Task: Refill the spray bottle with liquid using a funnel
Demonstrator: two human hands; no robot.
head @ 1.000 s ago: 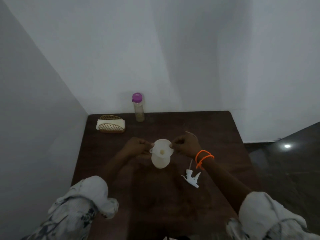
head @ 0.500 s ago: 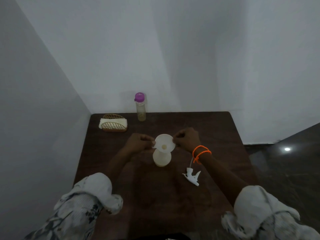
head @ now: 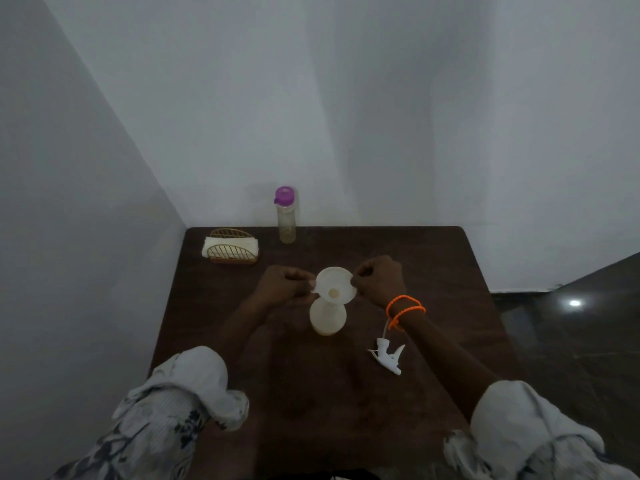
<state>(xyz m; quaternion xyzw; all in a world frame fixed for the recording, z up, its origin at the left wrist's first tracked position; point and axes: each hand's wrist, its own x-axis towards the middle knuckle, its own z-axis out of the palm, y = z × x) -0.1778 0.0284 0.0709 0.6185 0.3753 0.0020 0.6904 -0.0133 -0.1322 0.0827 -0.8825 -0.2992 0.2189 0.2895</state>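
A white funnel (head: 335, 285) sits in the neck of the pale spray bottle (head: 327, 319), which stands upright at the middle of the dark wooden table (head: 433, 258). My left hand (head: 282, 285) pinches the funnel's left rim and my right hand (head: 379, 280), with orange bands at the wrist, pinches its right rim. The white spray trigger head (head: 387, 357) with its dip tube lies on the table to the right of the bottle. A clear bottle with a purple cap (head: 285, 214), holding a little yellowish liquid, stands at the table's far edge.
A gold wire holder with white napkins (head: 231, 247) stands at the far left corner. White walls close in on the table's left and far sides. Dark glossy floor (head: 571, 334) lies to the right.
The view has tilted, so the table sits lower in the frame. Both hands stay pinched on the funnel's rim atop the spray bottle; nothing else has moved.
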